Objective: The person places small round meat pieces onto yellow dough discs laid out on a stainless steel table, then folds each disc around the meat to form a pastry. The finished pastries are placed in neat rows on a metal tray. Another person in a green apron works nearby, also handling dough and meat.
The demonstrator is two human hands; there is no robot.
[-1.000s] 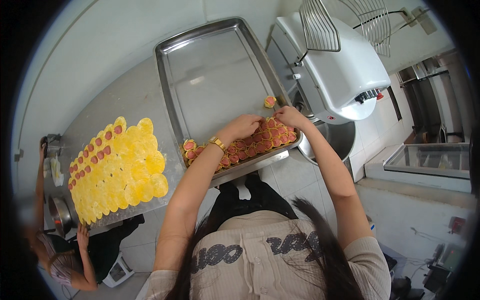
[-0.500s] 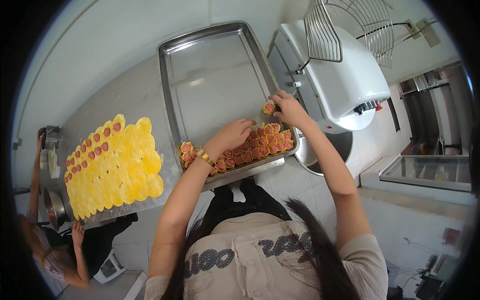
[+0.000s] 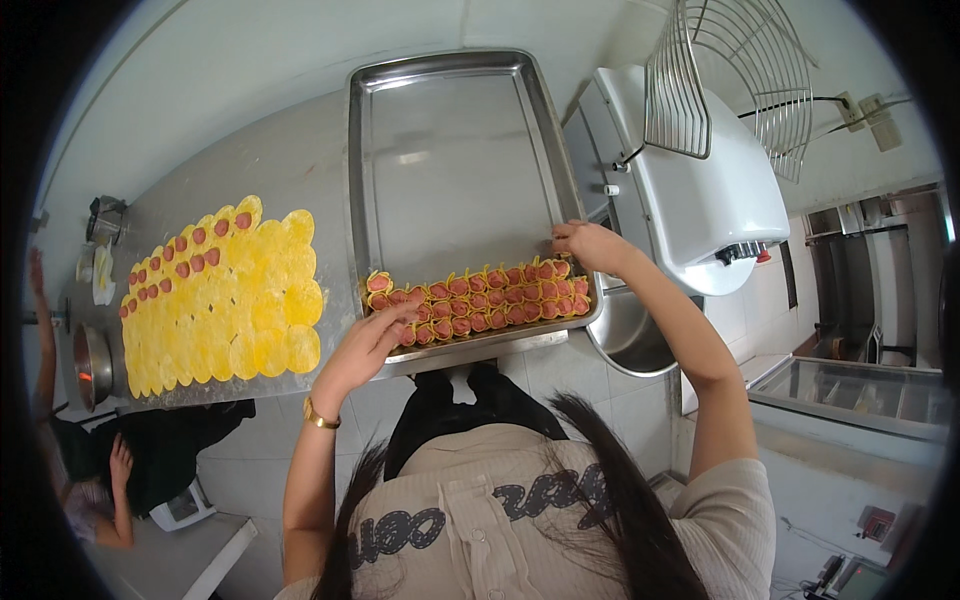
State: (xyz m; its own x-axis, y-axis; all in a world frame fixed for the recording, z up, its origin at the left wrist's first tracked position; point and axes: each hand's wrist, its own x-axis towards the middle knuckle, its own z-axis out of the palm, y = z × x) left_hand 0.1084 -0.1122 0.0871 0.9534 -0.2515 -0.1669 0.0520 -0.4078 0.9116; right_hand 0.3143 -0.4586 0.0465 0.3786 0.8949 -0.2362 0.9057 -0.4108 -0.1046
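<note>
A steel table (image 3: 290, 150) runs along a pale wall (image 3: 250, 55) in this kitchen. At the lower left of the frame, a co-worker's hand (image 3: 121, 460) shows near a metal bowl (image 3: 92, 370). To its right, floured yellow rounds (image 3: 200, 330) overlap in a broad sheet, perhaps to save room, with pink pieces (image 3: 183, 268) lined along the far part.

At centre lies a deep metal tray (image 3: 450, 180); pink-and-yellow rosettes (image 3: 480, 300) fill its near end in tight rows, probably so that neighbours prop one another upright. The left hand (image 3: 370, 345) reaches over the rows' left end, fingers extended and closed on nothing visible, seemingly to steady them. The right hand (image 3: 590, 245) is at the tray's right rim, beside the rows' far right corner; its fingers are bent close together, and whether they pinch anything I cannot tell.

Farther right stands a white mixer (image 3: 700, 180), its steel mixing bowl (image 3: 640, 335) below.
</note>
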